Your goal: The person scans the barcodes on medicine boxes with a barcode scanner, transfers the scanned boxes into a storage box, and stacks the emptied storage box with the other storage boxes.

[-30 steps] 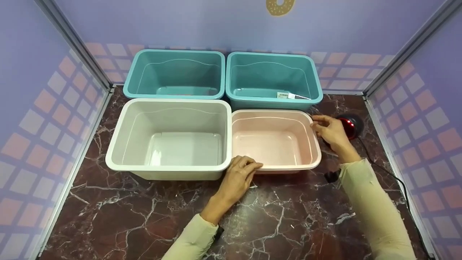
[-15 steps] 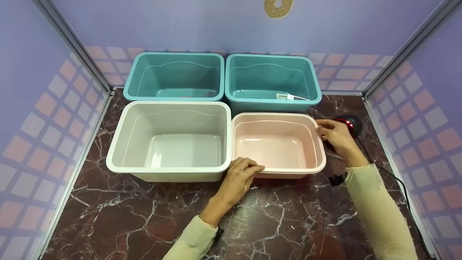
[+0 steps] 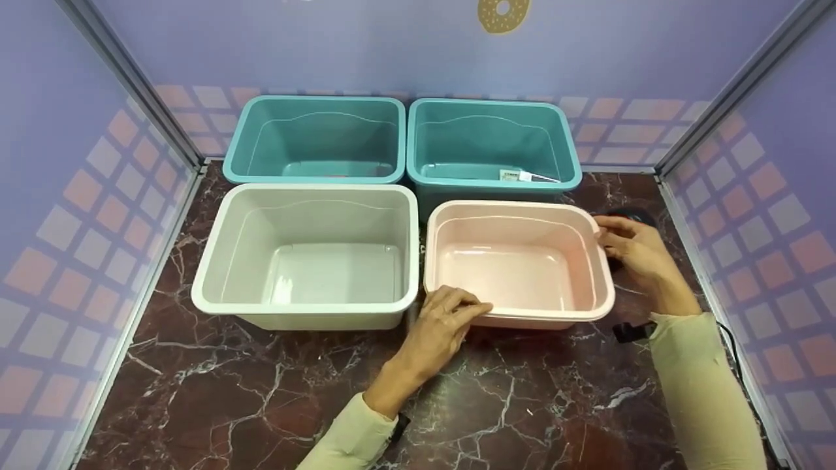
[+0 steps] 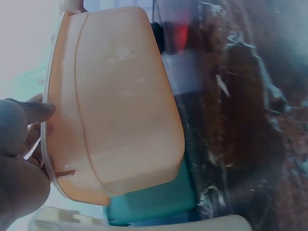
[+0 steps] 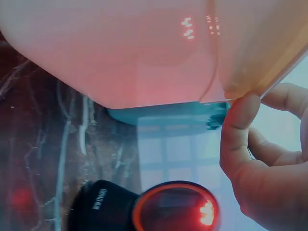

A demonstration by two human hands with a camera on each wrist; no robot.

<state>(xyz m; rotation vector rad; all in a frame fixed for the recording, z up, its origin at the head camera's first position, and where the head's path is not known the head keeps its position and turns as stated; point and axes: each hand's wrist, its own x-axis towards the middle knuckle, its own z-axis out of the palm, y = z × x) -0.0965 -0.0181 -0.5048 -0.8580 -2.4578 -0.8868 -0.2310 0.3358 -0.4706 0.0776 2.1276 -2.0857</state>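
Observation:
A pink plastic bin [image 3: 519, 271] is held between both hands. My left hand [image 3: 436, 333] pinches its near rim toward the left corner; in the left wrist view the thumb [image 4: 38, 111] lies on the outer side and fingers reach inside. At the far right corner my right hand [image 3: 637, 254] pinches the rim between thumb and fingers. The bin looks slightly raised, with a narrow gap between it and the white bin [image 3: 307, 305]. Its inside shows nothing but the bare bottom.
Two teal bins [image 3: 317, 177] [image 3: 493, 185] stand behind; the right one holds a white label or card [image 3: 522, 176]. A black scanner-like device [image 5: 175, 207] with red lights sits beyond my right hand, its cable running forward. Purple panels enclose the marble-patterned table [image 3: 261, 405] on three sides.
The pink bin has shifted right, away from the white bin, and its rim looks larger and a little higher. Both hands moved with it; the right hand now covers most of the black device.

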